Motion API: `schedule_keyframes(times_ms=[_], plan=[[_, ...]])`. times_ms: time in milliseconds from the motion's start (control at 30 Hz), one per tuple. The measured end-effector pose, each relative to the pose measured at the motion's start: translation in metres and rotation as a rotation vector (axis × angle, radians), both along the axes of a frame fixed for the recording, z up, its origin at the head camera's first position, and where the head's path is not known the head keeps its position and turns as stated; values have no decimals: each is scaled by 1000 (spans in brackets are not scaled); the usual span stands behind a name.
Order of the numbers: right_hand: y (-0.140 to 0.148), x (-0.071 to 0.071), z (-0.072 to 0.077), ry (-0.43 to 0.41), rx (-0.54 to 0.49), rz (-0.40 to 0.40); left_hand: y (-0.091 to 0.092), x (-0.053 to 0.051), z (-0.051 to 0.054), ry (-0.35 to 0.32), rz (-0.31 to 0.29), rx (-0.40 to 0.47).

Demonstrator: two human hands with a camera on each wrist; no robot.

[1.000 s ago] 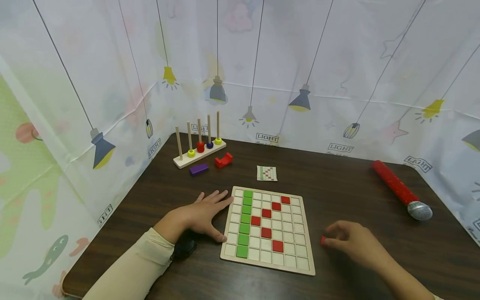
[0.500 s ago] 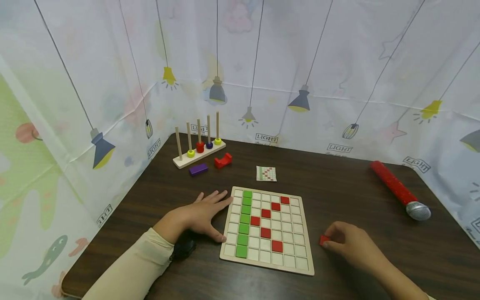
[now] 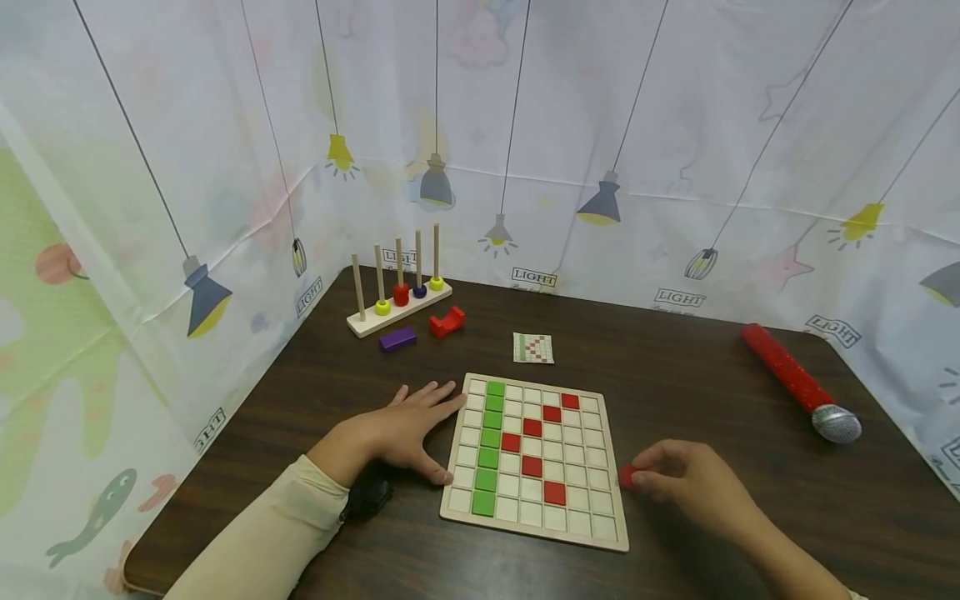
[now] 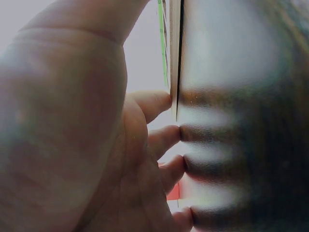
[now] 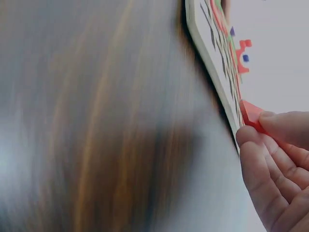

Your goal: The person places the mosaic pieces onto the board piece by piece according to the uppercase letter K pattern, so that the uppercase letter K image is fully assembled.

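A wooden grid board (image 3: 528, 533) lies on the dark table, with a column of green tiles (image 3: 488, 458) near its left side and several red tiles (image 3: 532, 427) in two diagonals. My left hand (image 3: 405, 429) rests with fingers spread at the board's left edge, thumb and index touching the rim. At the right edge, my right hand (image 3: 701, 483) pinches a red tile (image 5: 252, 116) between thumb and fingers. The tile is close to the board's rim; whether it touches cannot be told.
Behind the board lies a small pattern card (image 3: 533, 348). A pegged stand with rings (image 3: 401, 310), a purple block (image 3: 397, 338) and a red notched block (image 3: 447, 322) are at the back left. A red microphone (image 3: 798, 379) lies at the right.
My right hand has moved left with the red tile, from the table beside the board up to its right edge. The left hand has stayed in place.
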State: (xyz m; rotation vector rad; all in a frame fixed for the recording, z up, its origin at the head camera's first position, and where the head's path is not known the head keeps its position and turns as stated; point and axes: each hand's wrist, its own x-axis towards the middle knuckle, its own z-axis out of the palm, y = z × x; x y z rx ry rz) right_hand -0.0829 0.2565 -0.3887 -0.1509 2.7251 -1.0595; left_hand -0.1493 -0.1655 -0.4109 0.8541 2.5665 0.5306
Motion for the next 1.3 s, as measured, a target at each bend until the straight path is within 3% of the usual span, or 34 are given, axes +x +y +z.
schedule_keyframes(times_ms=[167, 267, 400, 567, 1033, 1300], plan=[[-16, 5, 0, -58, -176, 85, 0, 0, 1, -1, 4, -1], [-26, 8, -3, -72, -210, 150, 0, 0, 0, -1, 3, -3], [-35, 12, -5, -60, -175, 233, 0, 0, 0, -1, -6, -8], [-42, 15, -5, -52, -140, 279, 1, -1, 0, -1, -8, -5], [-50, 20, -5, -58, -81, 324, 1, -2, -2, 9, 0, -1], [-51, 23, -6, -17, -26, 327, 4, -3, -2, 9, -9, 4]])
